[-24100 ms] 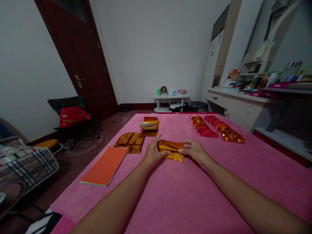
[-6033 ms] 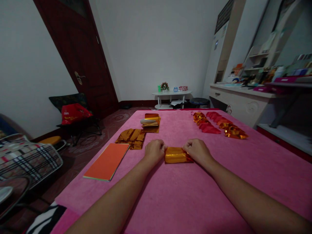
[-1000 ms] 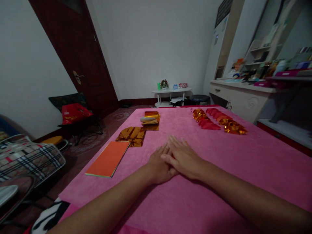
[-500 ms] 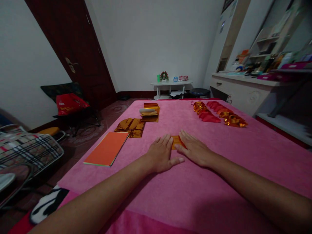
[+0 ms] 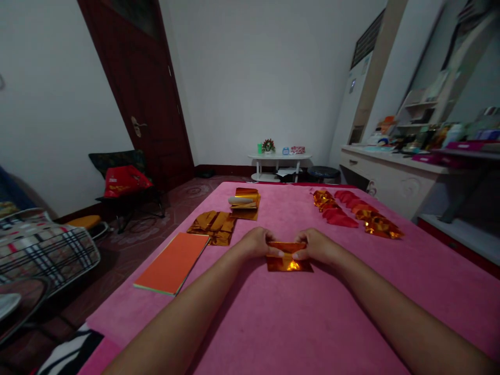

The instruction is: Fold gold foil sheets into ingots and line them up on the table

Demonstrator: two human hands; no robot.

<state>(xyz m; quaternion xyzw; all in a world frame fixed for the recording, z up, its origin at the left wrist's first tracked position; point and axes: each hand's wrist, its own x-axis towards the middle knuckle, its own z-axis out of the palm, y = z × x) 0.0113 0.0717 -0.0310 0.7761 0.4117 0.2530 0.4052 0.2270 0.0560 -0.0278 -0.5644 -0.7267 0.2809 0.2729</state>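
In the middle of the pink cloth (image 5: 297,317) lies a sheet of gold foil paper (image 5: 289,264), its far part folded up. My left hand (image 5: 258,245) pinches the left end of the raised part between thumb and fingers. At the right end, my right hand (image 5: 315,247) grips the same foil paper in a like pinch. The thumbs point toward each other across the near side of the fold. Some fingertips are hidden behind the foil.
Orange paper sheets (image 5: 174,262) lie at the left, near crumpled-looking gold foil (image 5: 214,226) and a gold stack (image 5: 247,208) with a grey oblong object on it (image 5: 240,200). Red and gold folded pieces (image 5: 351,208) sit in rows at the right. A dresser (image 5: 390,172) stands beyond.
Both hands lay flat on the foil paper before; now they pinch its ends. More of the foil shows, with its far part raised. The camera view has tilted upward.
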